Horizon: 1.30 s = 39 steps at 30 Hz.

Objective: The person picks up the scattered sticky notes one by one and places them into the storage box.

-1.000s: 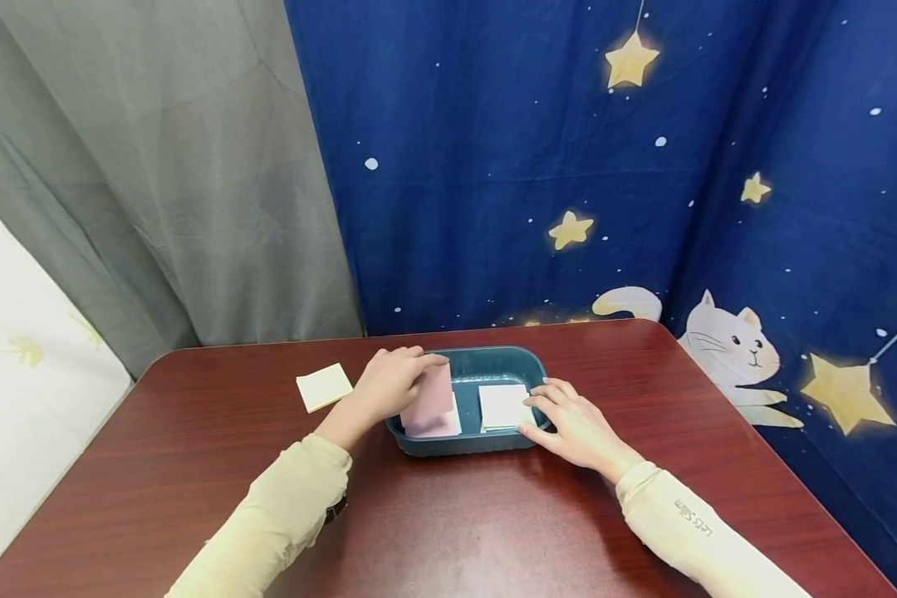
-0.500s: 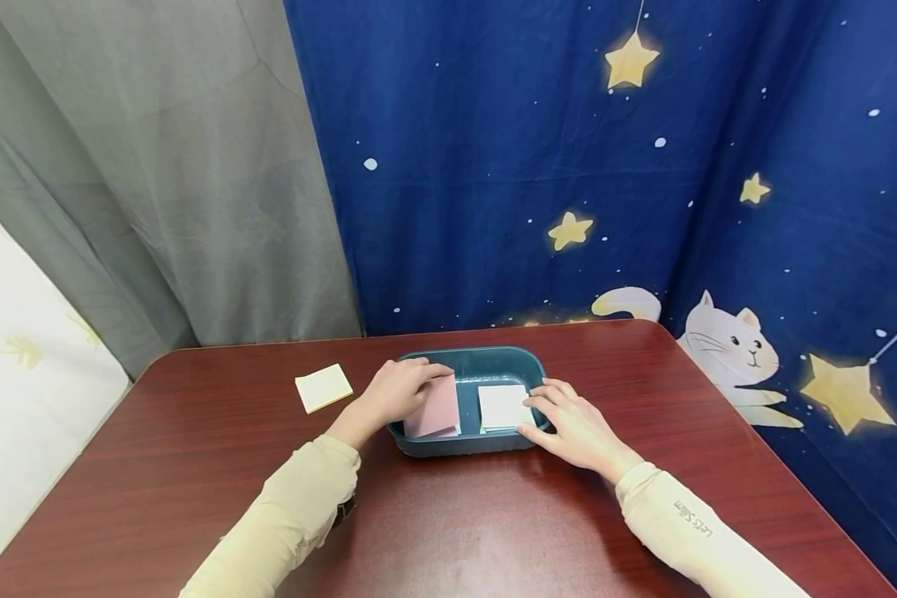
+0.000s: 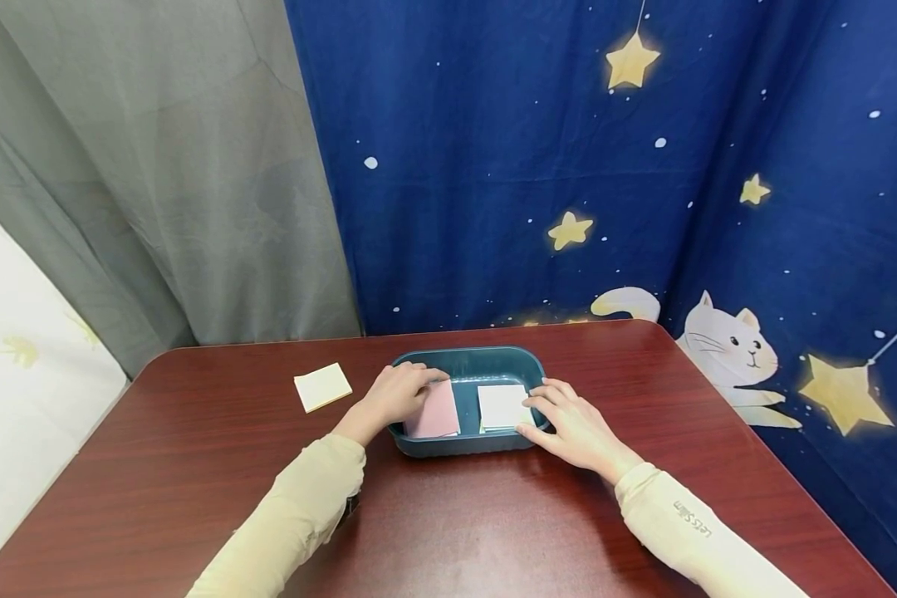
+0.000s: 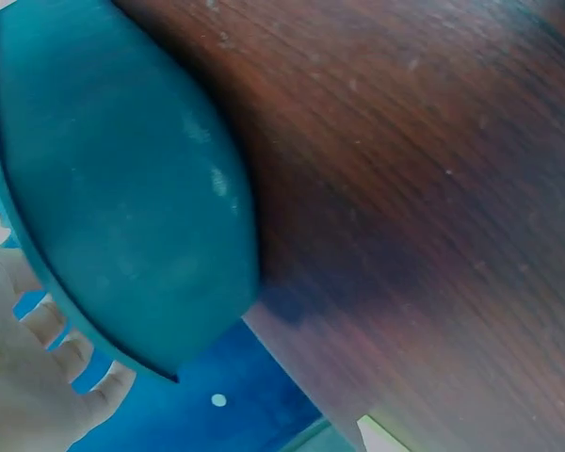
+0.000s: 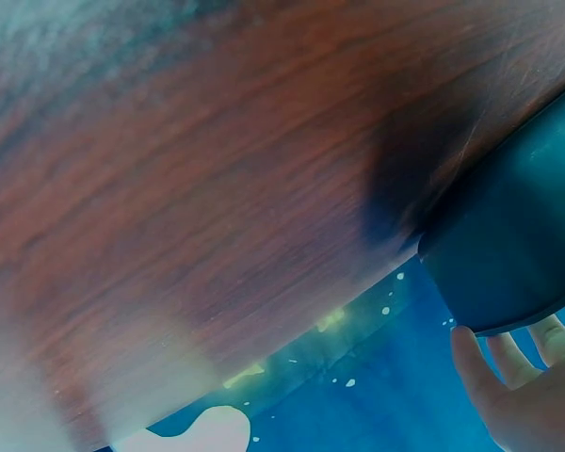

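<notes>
My left hand (image 3: 396,394) reaches over the left rim of a dark teal plastic bin (image 3: 459,446), its fingers at the upper edge of a square pink sticky note pad (image 3: 433,411). The thumb is hidden in the head view. In the left wrist view the fingers (image 4: 72,354) are spread and loosely bent behind the rim. A white sheet peeks out under the pink pad. On the bin's right half lies a stack of white sticky notes (image 3: 504,406). My right hand (image 3: 574,423) rests over the right rim, relaxed fingertips beside that stack.
A pale yellow sticky note pad (image 3: 323,388) lies on the reddish-brown table (image 3: 217,465), left of the bin. Behind the table's far edge hang a grey curtain (image 3: 254,208) and a blue starry curtain (image 3: 478,166).
My left hand has shifted slightly right and lower. The pink pad, earlier tilted up under its fingers, now lies flatter in the bin. My right hand stays in place.
</notes>
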Each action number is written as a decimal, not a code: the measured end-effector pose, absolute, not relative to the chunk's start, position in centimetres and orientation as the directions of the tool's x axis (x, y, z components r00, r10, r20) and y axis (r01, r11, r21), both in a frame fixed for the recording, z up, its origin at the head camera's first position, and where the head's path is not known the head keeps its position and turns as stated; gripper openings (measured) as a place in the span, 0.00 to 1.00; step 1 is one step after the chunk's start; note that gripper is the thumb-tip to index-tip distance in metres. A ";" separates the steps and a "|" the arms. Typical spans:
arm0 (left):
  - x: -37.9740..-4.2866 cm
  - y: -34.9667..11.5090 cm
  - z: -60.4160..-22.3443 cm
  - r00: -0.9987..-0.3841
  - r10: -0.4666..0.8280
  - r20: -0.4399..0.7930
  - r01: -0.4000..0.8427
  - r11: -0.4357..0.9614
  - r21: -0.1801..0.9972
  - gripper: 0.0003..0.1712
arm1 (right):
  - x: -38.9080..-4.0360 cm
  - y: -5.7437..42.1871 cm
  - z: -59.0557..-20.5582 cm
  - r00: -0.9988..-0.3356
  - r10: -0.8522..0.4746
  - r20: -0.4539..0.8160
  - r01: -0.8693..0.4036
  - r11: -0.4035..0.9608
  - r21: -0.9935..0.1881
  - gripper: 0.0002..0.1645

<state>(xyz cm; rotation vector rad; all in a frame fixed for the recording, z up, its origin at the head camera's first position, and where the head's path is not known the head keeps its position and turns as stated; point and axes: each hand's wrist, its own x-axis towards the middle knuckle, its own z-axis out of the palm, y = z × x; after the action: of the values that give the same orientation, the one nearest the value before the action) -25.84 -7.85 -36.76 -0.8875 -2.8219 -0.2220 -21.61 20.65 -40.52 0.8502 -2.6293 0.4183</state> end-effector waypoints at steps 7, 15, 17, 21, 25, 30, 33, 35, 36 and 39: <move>-26.2 -7.8 -37.7 -0.836 0.509 0.206 0.524 0.851 0.025 0.19 | -21.6 20.6 -40.5 -0.763 -0.503 0.406 -0.603 0.779 -0.168 0.29; -26.2 -8.2 -38.0 -0.820 0.506 0.268 0.538 0.841 0.058 0.21 | -21.5 20.6 -40.6 -0.766 -0.504 0.399 -0.603 0.779 -0.172 0.29; -26.1 -8.5 -37.8 -0.820 0.494 0.287 0.537 0.839 0.090 0.21 | -21.5 20.6 -40.6 -0.766 -0.505 0.399 -0.603 0.779 -0.172 0.29; -26.0 -9.5 -37.5 -0.820 0.476 0.317 0.534 0.837 0.124 0.20 | -21.6 20.6 -40.6 -0.765 -0.505 0.401 -0.604 0.778 -0.172 0.30; -25.9 -10.6 -37.4 -0.823 0.465 0.327 0.527 0.839 0.134 0.20 | -21.6 20.7 -40.5 -0.765 -0.504 0.401 -0.603 0.779 -0.171 0.30; -25.8 -11.8 -37.2 -0.808 0.459 0.370 0.534 0.835 0.131 0.22 | -21.6 20.7 -40.6 -0.768 -0.501 0.399 -0.599 0.781 -0.174 0.30; -25.7 -12.4 -37.0 -0.794 0.457 0.401 0.542 0.831 0.126 0.22 | -21.6 20.7 -40.6 -0.769 -0.501 0.397 -0.599 0.781 -0.176 0.30; -25.6 -12.9 -36.8 -0.788 0.453 0.417 0.545 0.828 0.130 0.22 | -21.6 20.6 -40.6 -0.770 -0.500 0.397 -0.599 0.781 -0.177 0.30; -25.6 -13.1 -36.8 -0.786 0.450 0.424 0.544 0.829 0.130 0.22 | -21.6 20.6 -40.6 -0.770 -0.500 0.397 -0.598 0.781 -0.177 0.30; -25.5 -14.0 -36.6 -0.786 0.431 0.442 0.534 0.835 0.135 0.23 | -21.6 20.6 -40.7 -0.770 -0.498 0.398 -0.597 0.782 -0.176 0.30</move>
<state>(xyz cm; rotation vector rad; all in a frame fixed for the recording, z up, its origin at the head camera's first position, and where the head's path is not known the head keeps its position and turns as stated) -25.51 -13.96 -36.55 -0.7197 -2.6163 -0.3564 -21.60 20.64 -40.66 0.8390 -2.6441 0.4205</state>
